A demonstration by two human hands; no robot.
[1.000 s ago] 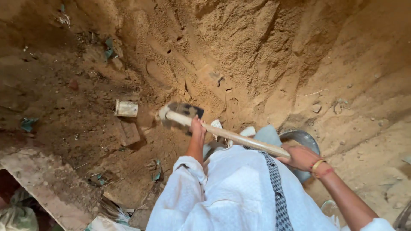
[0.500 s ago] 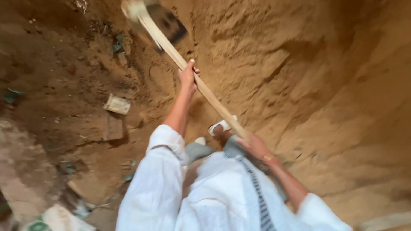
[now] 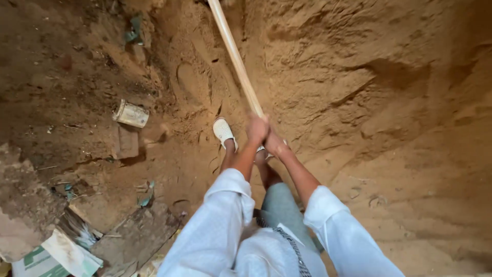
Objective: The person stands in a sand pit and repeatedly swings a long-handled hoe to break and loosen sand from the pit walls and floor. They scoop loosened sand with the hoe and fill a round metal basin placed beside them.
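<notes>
Your left hand (image 3: pixel 256 129) and your right hand (image 3: pixel 275 144) are both clamped on the wooden handle (image 3: pixel 237 59), one just below the other, close enough that they nearly touch. The left hand sits higher on the shaft, the right hand just behind it toward you. The picture is a little blurred there, so single fingers are hard to make out, but both fists are closed around the wood.

From your hands the handle runs up toward 11 o'clock and leaves the top edge of the view; its head is out of sight. The shaft is pale and straight, and it crosses in front of the sandy wall (image 3: pixel 359 87) of the pit.

Your white sleeves (image 3: pixel 220 225) come in from 6 o'clock, arms stretched forward. Beneath your hands, your white shoe (image 3: pixel 223 131) stands on the dirt floor, just at 9 o'clock of your left hand.

Further out at 9 o'clock a small pale can (image 3: pixel 131 114) lies on its side in the dirt, with a flat brick (image 3: pixel 125 142) just below it. At 7 o'clock, well apart from your hands, torn paper sacks (image 3: pixel 56 254) lie by a slab of rubble (image 3: pixel 20 205). A green scrap (image 3: pixel 134 30) lies at 10 o'clock near the top.
</notes>
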